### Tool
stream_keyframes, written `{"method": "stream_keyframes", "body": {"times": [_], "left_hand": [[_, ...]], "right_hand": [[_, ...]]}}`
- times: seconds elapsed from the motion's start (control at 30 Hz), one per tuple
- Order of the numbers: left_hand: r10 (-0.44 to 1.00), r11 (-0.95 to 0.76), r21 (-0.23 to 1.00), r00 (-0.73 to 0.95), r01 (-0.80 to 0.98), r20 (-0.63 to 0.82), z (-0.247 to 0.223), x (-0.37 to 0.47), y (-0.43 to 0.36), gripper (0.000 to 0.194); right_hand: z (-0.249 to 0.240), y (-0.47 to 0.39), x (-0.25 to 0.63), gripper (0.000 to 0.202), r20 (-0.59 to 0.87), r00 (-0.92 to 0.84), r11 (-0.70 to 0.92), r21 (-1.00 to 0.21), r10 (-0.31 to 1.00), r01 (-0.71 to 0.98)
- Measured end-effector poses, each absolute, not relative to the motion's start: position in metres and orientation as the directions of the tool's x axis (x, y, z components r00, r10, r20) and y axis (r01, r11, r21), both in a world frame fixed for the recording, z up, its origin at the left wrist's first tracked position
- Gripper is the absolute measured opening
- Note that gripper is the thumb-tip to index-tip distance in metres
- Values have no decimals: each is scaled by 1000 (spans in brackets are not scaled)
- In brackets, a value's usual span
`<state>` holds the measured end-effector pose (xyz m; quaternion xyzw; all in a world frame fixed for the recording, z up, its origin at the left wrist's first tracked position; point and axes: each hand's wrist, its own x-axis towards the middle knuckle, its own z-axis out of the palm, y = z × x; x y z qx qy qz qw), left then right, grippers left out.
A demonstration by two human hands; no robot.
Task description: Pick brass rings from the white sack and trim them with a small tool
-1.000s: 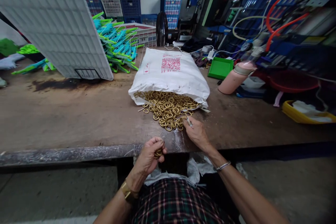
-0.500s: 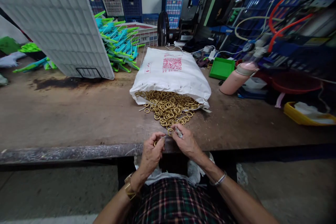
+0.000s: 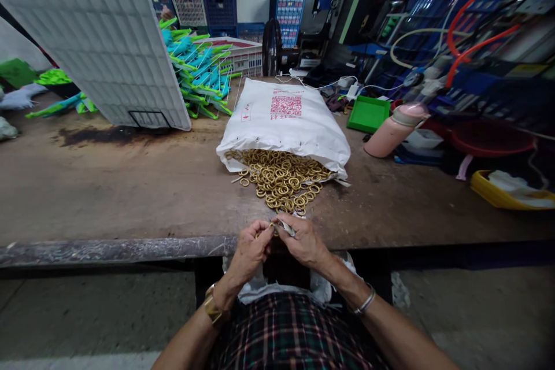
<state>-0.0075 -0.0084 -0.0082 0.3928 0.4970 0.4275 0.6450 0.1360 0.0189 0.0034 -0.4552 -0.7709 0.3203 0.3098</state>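
My left hand is closed, pinching brass-coloured rings at the table's front edge; how many is hidden by the fingers. Right beside it, my right hand is closed too, with a brass ring at its fingertips, between the two hands. A small pale, shiny piece sticks out from the right fingers; its kind does not show. Just beyond the fingertips, a heap of brass rings spills from the mouth of a white woven sack with red print, lying on its side.
Left of the sack stands a white ribbed panel, with green and blue plastic parts stacked behind it. To the right are a green tray, a pink bottle and a yellow tray. The brown table ends close to my body.
My right hand has drawn a ring away from the heap, back and left to meet my left hand. The fingertips now come together at the ring. The view has shifted slightly.
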Motion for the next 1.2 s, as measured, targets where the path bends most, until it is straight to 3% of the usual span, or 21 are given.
{"method": "stream_keyframes", "body": {"times": [0.23,0.4,0.57,0.67,0.8,1.03,1.2], "left_hand": [[942,329,930,130,-166,-310,-8,-7,-9,32],[943,332,923,77,-196,-323,-6,-5,-9,27],[987,158,987,-34,-26,-159,-8,-4,-10,32],[998,59,997,9,57,-59,-11,-3,-10,29],[995,6,997,103,79,-14,-12,-4,-11,24],[995,20,998,96,59,-26,-10,-3,-12,18],[997,32,995,61,89,-37,-7,-3,-12,17]], "right_hand": [[0,20,134,18,89,-311,248,-817,946,521],[-10,25,136,19,15,-222,115,-888,975,445],[-11,26,137,20,-167,-259,-88,-952,951,292],[-7,25,136,18,-241,-303,-157,-948,922,277],[-4,25,136,14,-280,-331,-188,-940,901,283],[-8,26,135,17,-323,-284,-230,-920,903,317],[-7,23,135,27,-171,-268,-67,-932,948,356]]}}
